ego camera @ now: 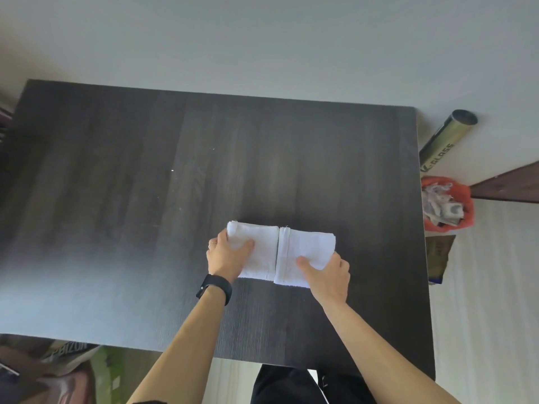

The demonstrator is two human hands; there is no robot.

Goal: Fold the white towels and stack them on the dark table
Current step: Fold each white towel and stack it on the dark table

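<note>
A white towel lies folded into a narrow band on the dark table, right of centre and toward the near side. A seam runs across its middle. My left hand grips the towel's left end, thumb on top; a black band sits on that wrist. My right hand grips the right end at its near corner, thumb pressed on the cloth. No other towel shows in this view.
Beyond the table's right edge stand an orange bag of scraps, a gold tube leaning on the wall, and a small carton. Printed bags lie below the near left edge. A pale wall rises behind the table.
</note>
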